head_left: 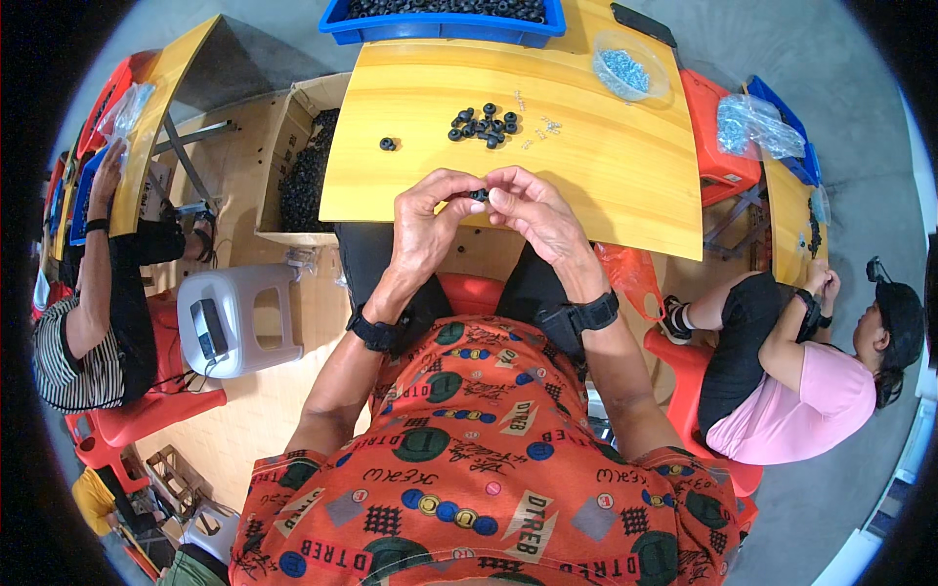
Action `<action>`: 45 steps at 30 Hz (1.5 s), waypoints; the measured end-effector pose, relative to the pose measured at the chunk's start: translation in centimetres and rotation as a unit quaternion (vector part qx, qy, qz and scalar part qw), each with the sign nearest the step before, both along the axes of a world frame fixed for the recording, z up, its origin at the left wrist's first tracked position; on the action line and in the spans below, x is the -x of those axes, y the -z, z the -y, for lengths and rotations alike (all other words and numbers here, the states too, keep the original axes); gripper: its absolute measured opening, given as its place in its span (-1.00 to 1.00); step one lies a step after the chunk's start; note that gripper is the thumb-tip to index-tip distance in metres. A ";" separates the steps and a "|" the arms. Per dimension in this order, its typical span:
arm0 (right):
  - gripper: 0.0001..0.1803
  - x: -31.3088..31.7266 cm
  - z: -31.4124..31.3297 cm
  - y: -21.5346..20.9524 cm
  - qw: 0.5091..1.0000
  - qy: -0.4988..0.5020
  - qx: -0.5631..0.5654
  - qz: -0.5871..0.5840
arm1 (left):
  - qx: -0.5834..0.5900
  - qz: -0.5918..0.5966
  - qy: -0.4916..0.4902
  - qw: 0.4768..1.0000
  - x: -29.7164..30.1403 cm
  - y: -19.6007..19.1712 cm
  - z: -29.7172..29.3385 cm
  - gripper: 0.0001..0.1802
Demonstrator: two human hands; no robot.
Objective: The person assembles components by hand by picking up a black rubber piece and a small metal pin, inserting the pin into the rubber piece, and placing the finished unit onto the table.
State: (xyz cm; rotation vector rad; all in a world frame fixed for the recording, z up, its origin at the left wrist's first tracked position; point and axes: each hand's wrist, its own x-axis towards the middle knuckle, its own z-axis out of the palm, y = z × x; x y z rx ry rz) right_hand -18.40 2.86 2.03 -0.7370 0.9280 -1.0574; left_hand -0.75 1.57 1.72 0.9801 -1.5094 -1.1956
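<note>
Small black rubber ring [478, 195] pinched between left hand [427, 220], right hand [532, 217]

Seated person: short-sleeved orange shirt [479, 469] printed with green and blue discs and lettered patches; black strap on each wrist, left [376, 330] and right [586, 314]; dark trousers [371, 259].

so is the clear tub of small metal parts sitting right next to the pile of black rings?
No. The clear tub sits at the table's far right corner, well apart from the pile of black rings near the middle.
</note>
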 end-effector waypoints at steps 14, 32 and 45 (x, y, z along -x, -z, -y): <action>-0.65 0.6 0.2 -1.2 0.992 -0.103 0.067 0.010 | 0.079 0.026 0.071 0.994 -1.2 -1.5 0.2 -0.74; -0.64 -1.6 -2.8 -1.0 0.995 -0.053 0.052 0.067 | 0.026 -0.041 0.084 0.995 -1.5 -1.2 -1.9 -0.75; -0.55 -0.9 -2.7 -5.4 0.985 -0.076 0.143 0.058 | 0.093 -0.055 0.105 0.989 -2.2 -5.7 -2.2 -0.67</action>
